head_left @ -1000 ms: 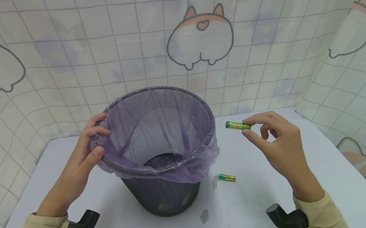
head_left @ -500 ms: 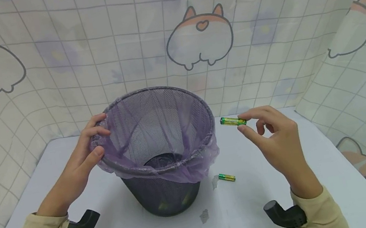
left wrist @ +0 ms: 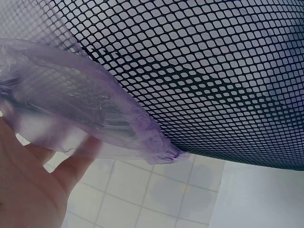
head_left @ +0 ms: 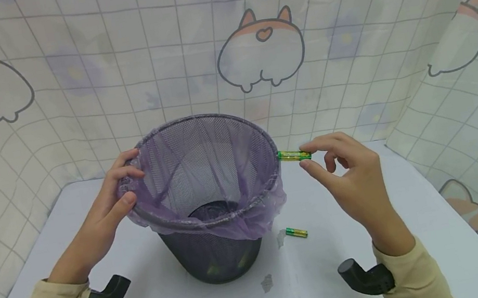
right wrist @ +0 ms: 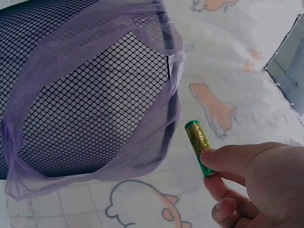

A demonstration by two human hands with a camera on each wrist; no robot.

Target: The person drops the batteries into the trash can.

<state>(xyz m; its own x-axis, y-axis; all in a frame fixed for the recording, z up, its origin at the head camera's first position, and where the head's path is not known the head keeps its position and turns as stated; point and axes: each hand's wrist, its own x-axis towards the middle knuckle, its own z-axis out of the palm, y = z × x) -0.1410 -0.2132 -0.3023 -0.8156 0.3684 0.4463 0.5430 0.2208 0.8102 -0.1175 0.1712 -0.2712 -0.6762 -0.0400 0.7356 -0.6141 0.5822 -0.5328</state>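
A black mesh wastebasket [head_left: 219, 257] with a thin purple bin liner [head_left: 251, 223] folded over its rim stands on the white table. My left hand [head_left: 98, 214] grips the rim at its left side, fingers over the liner; in the left wrist view part of that hand [left wrist: 33, 185] is behind the translucent liner. Between thumb and index finger, my right hand [head_left: 353, 177] pinches a green and gold battery [head_left: 293, 155] by one end. The battery's other end appears at the basket's right rim in the head view; in the right wrist view the battery [right wrist: 197, 142] is apart from it.
A second green and gold battery [head_left: 297, 232] lies on the table [head_left: 337, 280] right of the basket. Two grey patches, one of them a worn mark [head_left: 267, 283], are on the tabletop. Yellowish-green spots show through the basket's lower mesh. A patterned curtain [head_left: 343, 89] encloses the table.
My right hand has moved left and slightly up, bringing the pinched battery from right of the basket to its rim. My left hand and the basket have stayed still.
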